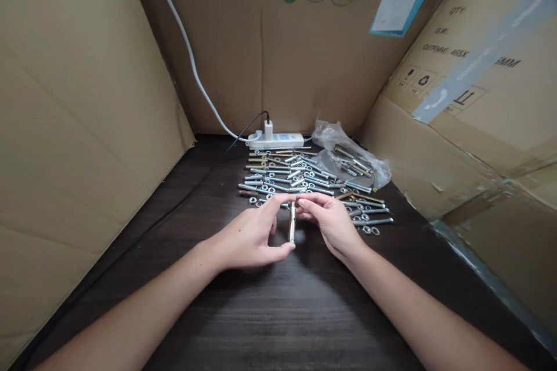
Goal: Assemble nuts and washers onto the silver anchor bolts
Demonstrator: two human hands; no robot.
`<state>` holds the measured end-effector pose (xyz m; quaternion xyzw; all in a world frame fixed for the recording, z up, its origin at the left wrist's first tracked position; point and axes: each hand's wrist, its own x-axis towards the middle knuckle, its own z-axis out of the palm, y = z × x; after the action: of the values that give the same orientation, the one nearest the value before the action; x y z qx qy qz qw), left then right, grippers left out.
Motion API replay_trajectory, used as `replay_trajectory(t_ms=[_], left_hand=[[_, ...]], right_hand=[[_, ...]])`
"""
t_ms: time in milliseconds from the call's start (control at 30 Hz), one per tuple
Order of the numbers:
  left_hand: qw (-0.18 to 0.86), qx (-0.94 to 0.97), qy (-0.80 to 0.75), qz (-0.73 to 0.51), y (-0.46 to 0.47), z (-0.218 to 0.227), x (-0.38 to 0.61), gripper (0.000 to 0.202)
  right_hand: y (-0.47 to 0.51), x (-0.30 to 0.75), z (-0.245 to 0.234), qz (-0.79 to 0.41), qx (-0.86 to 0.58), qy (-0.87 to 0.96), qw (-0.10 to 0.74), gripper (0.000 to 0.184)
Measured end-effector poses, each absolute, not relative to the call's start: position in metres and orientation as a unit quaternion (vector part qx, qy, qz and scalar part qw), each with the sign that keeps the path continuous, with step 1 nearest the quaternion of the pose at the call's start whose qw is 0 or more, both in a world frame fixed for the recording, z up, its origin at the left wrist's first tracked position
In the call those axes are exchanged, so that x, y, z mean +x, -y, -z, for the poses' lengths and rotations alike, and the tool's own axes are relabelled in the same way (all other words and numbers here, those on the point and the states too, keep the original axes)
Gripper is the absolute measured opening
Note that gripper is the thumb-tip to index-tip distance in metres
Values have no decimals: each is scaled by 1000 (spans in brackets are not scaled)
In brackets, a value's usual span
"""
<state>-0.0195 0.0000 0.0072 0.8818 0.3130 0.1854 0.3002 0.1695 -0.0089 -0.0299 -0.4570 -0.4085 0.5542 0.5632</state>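
My left hand [255,237] pinches a brass-coloured expansion bolt [292,226] between thumb and forefinger, holding it upright over the dark wooden table [243,313]. Fingers of my right hand [331,223] close on the bolt's top end. Just beyond both hands lies a spread of several silver bolts, nuts and washers [296,177].
A clear plastic bag [348,156] with more bolts lies at the back right. A white power strip [275,139] with a plugged-in charger and a white cable sits against the back. Cardboard boxes wall in the left [78,127], back [304,40] and right [478,116].
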Motion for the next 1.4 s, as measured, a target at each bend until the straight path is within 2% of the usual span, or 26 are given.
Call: replay_trajectory(t_ms=[500, 933, 1100, 1400], left_hand=[[271, 889, -329, -167, 2, -9, -15, 69], [250, 898, -324, -162, -3, -5, -18, 75], [232, 912, -276, -195, -5, -4, -18, 66], [212, 919, -269, -194, -5, -3, -16, 65]], right_hand=[[12, 162, 30, -573, -438, 324, 612, 19], [12, 162, 28, -594, -422, 321, 604, 17], [14, 161, 27, -601, -421, 315, 602, 18], [13, 160, 30, -605, -424, 312, 597, 18]])
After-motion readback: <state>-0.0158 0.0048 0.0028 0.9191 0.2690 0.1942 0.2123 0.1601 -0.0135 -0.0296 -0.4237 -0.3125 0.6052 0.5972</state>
